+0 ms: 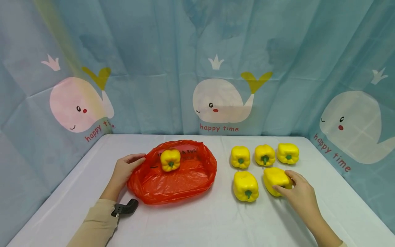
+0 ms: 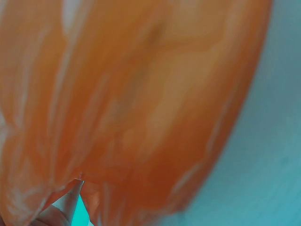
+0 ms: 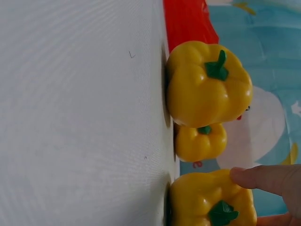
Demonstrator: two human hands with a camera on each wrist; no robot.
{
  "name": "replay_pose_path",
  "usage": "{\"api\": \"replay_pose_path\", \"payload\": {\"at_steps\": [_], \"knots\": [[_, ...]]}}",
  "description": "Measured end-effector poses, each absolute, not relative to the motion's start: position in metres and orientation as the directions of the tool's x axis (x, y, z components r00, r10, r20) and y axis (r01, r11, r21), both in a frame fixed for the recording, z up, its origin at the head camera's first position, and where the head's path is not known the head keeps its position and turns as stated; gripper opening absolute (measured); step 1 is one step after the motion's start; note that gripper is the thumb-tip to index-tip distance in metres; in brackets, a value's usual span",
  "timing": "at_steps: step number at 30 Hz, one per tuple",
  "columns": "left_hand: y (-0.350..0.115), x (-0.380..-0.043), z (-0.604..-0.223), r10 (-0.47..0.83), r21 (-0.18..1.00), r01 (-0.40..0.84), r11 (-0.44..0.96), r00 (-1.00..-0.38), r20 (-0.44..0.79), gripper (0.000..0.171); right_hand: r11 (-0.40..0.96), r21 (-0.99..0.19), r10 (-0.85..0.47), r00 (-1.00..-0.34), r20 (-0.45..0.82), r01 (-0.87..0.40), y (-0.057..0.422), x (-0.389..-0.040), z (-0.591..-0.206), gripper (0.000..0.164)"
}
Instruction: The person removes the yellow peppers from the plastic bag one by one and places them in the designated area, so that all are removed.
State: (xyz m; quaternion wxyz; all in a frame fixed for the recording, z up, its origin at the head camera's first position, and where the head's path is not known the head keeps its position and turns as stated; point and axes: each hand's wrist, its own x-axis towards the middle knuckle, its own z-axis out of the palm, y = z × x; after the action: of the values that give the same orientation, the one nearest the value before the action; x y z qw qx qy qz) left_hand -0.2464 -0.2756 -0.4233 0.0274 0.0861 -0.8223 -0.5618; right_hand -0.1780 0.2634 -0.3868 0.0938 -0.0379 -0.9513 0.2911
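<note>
A red plastic bag (image 1: 172, 190) lies spread on the table with its mouth open, and one yellow bell pepper (image 1: 170, 160) sits inside it. My left hand (image 1: 124, 169) pinches the bag's left rim. In the left wrist view the bag's film (image 2: 141, 117) fills most of the picture, and only a bit of the fingers shows at the bottom. On the right, my right hand (image 1: 300, 192) grips the front-right yellow bell pepper (image 1: 274, 179), thumb on one side and fingers on the other. The right wrist view shows a fingertip touching this pepper (image 3: 200, 195), which appears to rest on the table.
Beside the gripped pepper stands another yellow pepper (image 1: 246, 186). Behind are three more: a left one (image 1: 240, 156), a middle one (image 1: 264, 155) and a right one (image 1: 288, 153). A white cloth covers the table (image 1: 197, 223). A blue whale-print curtain (image 1: 160, 103) hangs behind it.
</note>
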Motion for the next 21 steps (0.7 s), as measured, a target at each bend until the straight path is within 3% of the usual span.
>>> {"api": "replay_pose_path", "payload": {"at_steps": [17,21], "knots": [[-0.2762,-0.2478,-0.4244,-0.176,0.928,-0.109,0.356,-0.983,-0.048,0.062,0.839,-0.544,0.119,-0.982,0.143,0.023,0.2621,-0.1782,-0.3856,0.076],[-0.2754,-0.249,-0.4246,-0.185,0.93,-0.117,0.348,-0.981,-0.054,0.061,0.84,-0.543,0.126,-0.974,0.19,0.003,0.2609,-0.1752,-0.3828,0.076]]}}
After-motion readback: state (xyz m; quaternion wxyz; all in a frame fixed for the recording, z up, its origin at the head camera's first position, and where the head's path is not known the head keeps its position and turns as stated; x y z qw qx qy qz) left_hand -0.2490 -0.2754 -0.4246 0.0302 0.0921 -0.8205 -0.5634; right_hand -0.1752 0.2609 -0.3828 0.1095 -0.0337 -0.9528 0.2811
